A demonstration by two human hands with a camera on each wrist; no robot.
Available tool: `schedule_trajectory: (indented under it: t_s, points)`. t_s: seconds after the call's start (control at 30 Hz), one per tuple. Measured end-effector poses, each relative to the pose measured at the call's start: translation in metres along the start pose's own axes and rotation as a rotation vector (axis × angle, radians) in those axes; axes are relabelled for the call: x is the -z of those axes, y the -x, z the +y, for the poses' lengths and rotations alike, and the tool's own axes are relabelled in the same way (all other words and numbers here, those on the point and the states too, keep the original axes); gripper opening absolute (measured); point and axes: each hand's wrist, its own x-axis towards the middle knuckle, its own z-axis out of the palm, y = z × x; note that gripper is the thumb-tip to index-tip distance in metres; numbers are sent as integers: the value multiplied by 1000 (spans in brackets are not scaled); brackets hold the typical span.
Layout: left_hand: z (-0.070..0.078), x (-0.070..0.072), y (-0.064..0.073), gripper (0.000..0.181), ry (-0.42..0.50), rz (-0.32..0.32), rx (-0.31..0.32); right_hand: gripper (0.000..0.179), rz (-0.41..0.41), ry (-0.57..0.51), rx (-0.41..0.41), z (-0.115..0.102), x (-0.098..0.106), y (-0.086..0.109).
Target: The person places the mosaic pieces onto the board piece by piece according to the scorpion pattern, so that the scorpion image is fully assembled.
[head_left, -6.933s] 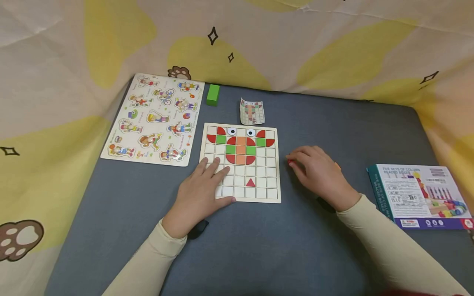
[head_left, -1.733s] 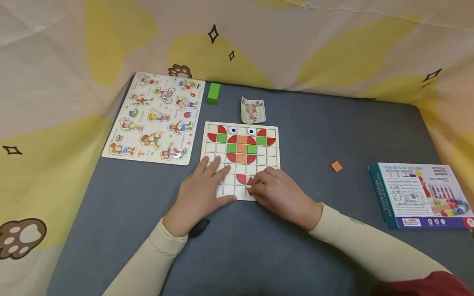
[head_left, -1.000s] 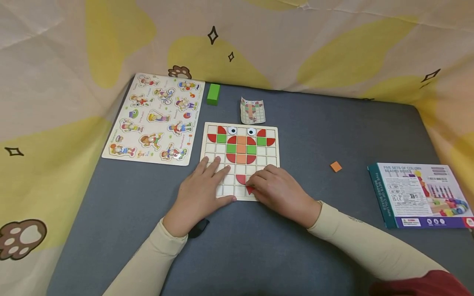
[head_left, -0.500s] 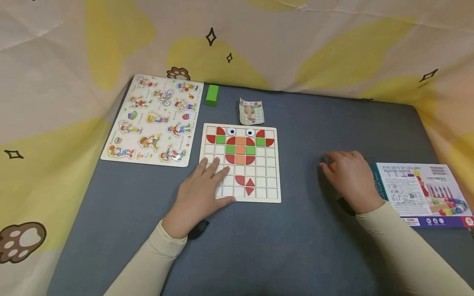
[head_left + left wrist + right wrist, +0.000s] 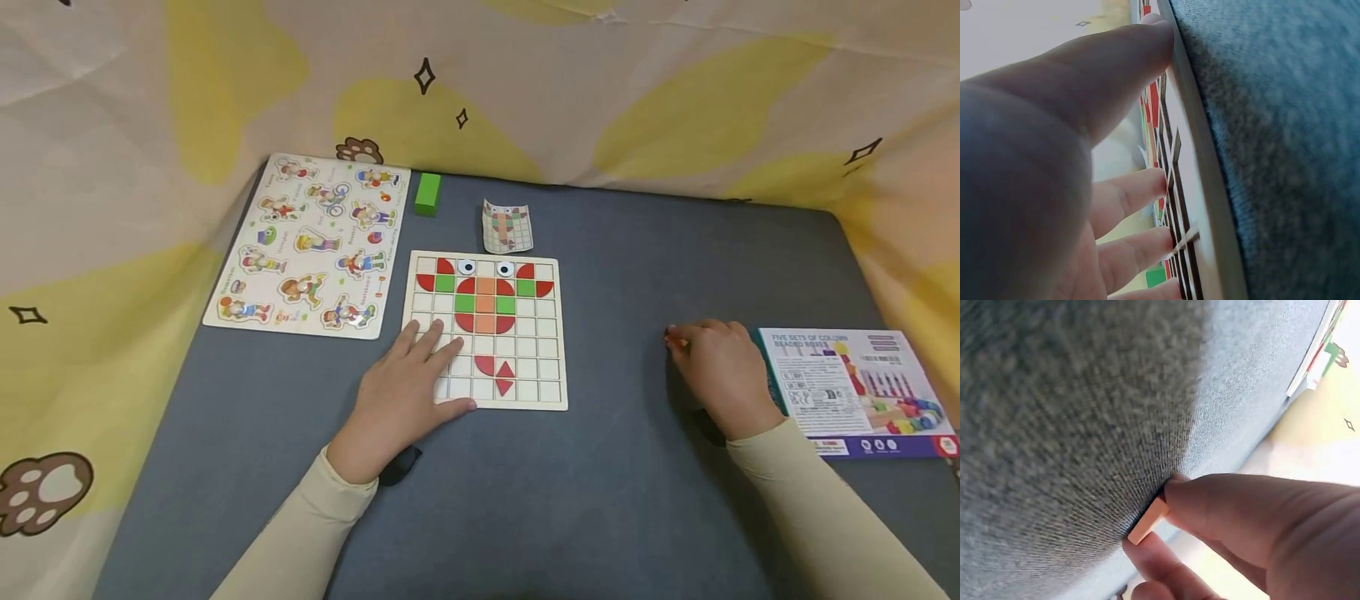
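Note:
My left hand (image 5: 405, 387) lies with fingers spread on the lower left of a white grid board (image 5: 551, 346), thumb along its near edge. On the board, red, green and orange tiles with two round eye pieces (image 5: 506, 269) make a pattern. Lower down sit a red quarter-circle tile (image 5: 485, 365) and two red triangles (image 5: 505, 387), one pointing up and one down. To the right of the board, my right hand (image 5: 720, 371) pinches an orange square tile (image 5: 1149, 521) between thumb and finger, right at the table surface.
A small pattern card (image 5: 507, 227) with a curled edge lies just beyond the board. At the back left are a picture puzzle board (image 5: 307, 246) and a green block (image 5: 427, 194). A printed box (image 5: 855, 396) stands close by the right hand.
A red quarter-circle and a second red triangle have come onto the board. My right hand has left the board, moved right and taken hold of the orange tile. The left hand stays put.

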Motion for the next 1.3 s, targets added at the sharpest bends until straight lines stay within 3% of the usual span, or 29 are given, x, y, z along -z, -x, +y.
schedule_trajectory:
  t_s: [0.13,0.37,0.53,0.63,0.83,1.07,1.3]
  points:
    - [0,1,0,87,-3,-1,7,12,-2,-66,91,-23,1,-13]
    - [0,4,-1,87,-16,7,6,24,-113,-229,391,-116,-9,-53]
    - [3,3,-3,86,-25,-2,-5,21,-141,-209,551,-156,-21,-68]
    - [5,1,-5,85,-21,-9,-8,21,-142,-172,589,-161,-27,-70]
    - [7,1,-5,86,-29,-17,-5,25,-221,-76,558,-162,-32,-65]
    - [8,1,-5,86,-36,-23,-2,42,-265,-46,588,-159,-33,-58]
    - [8,1,-4,86,-30,-22,-6,52,-305,69,637,-152,-33,-57]
